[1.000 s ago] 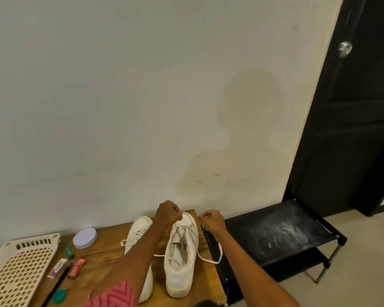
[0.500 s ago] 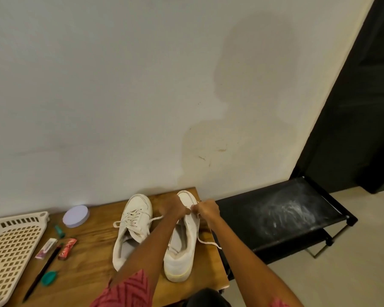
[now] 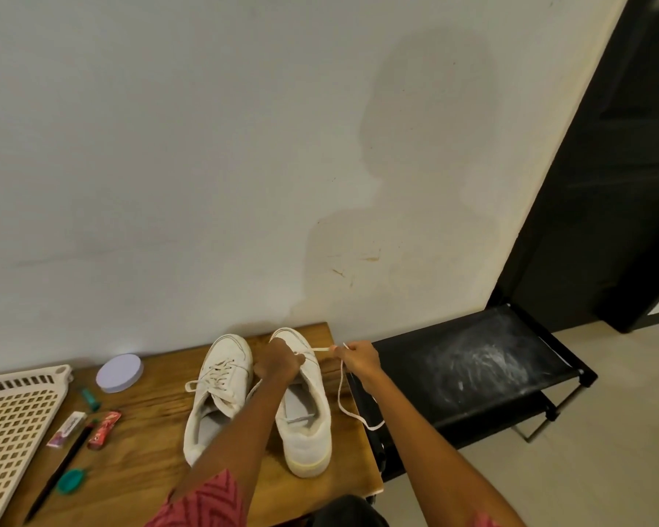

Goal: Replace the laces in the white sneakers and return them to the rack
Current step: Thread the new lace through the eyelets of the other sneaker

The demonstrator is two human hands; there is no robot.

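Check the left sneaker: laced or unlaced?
Laced. The left sneaker shows crisscrossed lace rows over its tongue, one loose end trailing left. It stands upright on the table; neither hand touches it.

dim, soft indoor light; a person's blurry shadow on the wall (image 3: pixel 244 146) at one o'clock; wide-angle bending at edges.

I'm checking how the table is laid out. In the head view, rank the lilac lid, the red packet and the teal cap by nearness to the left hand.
From the left hand:
1. Lilac lid, to its left by the wall.
2. Red packet, farther left, nearer the person.
3. Teal cap, farthest, near the front edge.
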